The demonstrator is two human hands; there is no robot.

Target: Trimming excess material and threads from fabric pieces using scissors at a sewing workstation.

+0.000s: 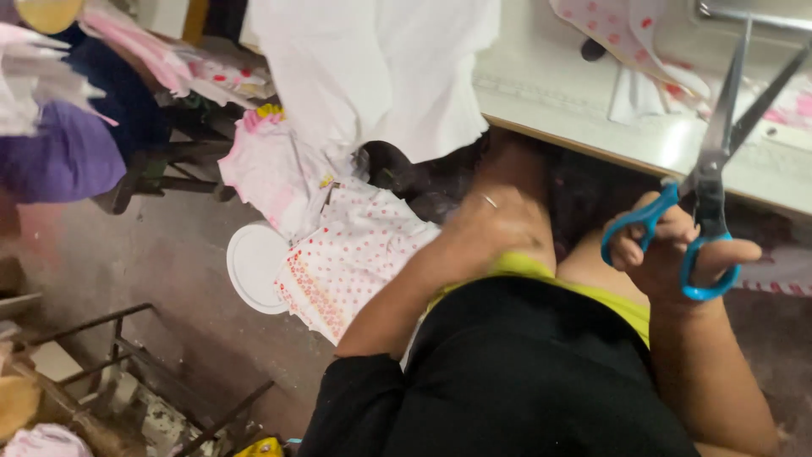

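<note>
My right hand (677,254) holds a pair of scissors (710,182) with blue handles, fingers through the loops, blades parted and pointing up over the table edge (592,135). My left hand (495,222), blurred and wearing a ring, reaches down below the table edge, next to a stack of white cloth pieces with red dots (347,258). I cannot tell whether that hand grips anything. A large white fabric sheet (381,68) hangs off the table above it.
A round white lid (254,267) lies on the concrete floor. Pink and white cloth piles (271,165) and a purple bundle (55,156) sit at left. A metal rack (127,355) stands bottom left. Dotted cloth pieces (630,30) lie on the table.
</note>
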